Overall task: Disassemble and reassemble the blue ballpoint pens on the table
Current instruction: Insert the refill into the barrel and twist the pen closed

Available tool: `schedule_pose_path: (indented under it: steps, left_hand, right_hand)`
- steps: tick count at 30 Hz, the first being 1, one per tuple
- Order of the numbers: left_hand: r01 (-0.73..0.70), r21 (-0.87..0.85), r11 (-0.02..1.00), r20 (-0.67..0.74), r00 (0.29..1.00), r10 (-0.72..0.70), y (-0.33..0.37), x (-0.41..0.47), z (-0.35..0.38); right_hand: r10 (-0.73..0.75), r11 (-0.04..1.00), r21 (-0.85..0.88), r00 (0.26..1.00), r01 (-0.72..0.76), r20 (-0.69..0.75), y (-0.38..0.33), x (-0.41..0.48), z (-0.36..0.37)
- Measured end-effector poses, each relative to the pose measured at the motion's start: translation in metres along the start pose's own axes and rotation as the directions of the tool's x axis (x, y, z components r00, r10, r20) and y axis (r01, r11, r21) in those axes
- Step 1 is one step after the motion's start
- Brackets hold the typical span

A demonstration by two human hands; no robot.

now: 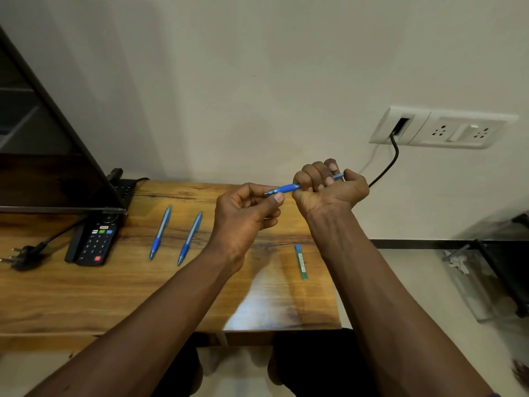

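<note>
Box of clear plastic [483, 285] sits on the floor, well off to the right of your right hand [329, 184]. Something white and crumpled [458, 262] lies inside it; what it is cannot be made out.

Your right hand is closed in a fist around the back half of a blue pen [286, 188], with the pen's end poking out past your fingers. Your left hand [246, 216] meets it from the other side. Its thumb and curled fingers pinch the tip end of the same pen, so the pen runs across between your two hands, raised above the table [86, 296].

Two more blue pens lie flat on the table to the left of your left hand, side by side and apart, tips toward you: the nearer pen [190, 237] and the farther pen [161, 232]. Below the gap between your wrists lies a small green stick [301, 262]. Farther left, past the pens, you have a remote [94, 242] and a loose plug [23, 257]. A wall socket [446, 128] is up to the right of your right hand.
</note>
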State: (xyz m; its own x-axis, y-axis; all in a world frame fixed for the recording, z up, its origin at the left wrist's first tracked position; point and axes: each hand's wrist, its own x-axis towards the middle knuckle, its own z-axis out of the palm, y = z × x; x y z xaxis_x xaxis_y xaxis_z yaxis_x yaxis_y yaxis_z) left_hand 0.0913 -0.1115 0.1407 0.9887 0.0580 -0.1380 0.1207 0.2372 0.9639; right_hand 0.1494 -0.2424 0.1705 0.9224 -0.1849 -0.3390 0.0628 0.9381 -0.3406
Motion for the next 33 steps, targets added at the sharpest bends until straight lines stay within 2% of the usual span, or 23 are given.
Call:
schedule_pose_path:
  steps: [11, 17, 22, 26, 29, 31, 33]
  left_hand:
    - [-0.015, 0.032, 0.999, 0.014, 1.000, 0.014, 0.000, -0.002, -0.004]
    - [-0.095, 0.162, 0.982, 0.046, 0.995, 0.089, 0.002, -0.002, -0.009]
    - [-0.124, 0.152, 0.981, 0.078, 0.990, 0.113, 0.005, -0.004, -0.012]
    - [-0.128, 0.115, 0.985, 0.093, 0.989, 0.118, 0.003, -0.007, -0.013]
    - [-0.112, 0.055, 0.992, 0.102, 0.989, 0.106, 0.002, -0.008, -0.015]
    - [-0.090, -0.011, 0.996, 0.122, 0.988, 0.090, 0.005, -0.008, -0.017]
    - [-0.009, -0.125, 0.992, 0.168, 0.985, 0.030, 0.008, -0.008, -0.020]
  right_hand:
    - [-0.012, 0.998, -0.060, 1.000, 0.013, 0.014, 0.000, -0.001, 0.004]
    - [0.047, 0.991, -0.130, 0.997, -0.039, 0.061, 0.003, -0.001, 0.002]
    - [0.038, 0.991, -0.128, 0.997, -0.028, 0.072, 0.008, -0.002, 0.006]
    - [0.077, 0.996, -0.057, 0.996, -0.075, 0.044, 0.008, -0.001, 0.000]
    - [0.056, 0.995, -0.083, 0.997, -0.052, 0.044, 0.008, -0.001, 0.004]
    - [0.048, 0.995, -0.092, 0.997, -0.043, 0.056, 0.008, -0.002, 0.008]
    - [0.055, 0.996, -0.072, 0.997, -0.050, 0.061, 0.008, -0.002, 0.009]
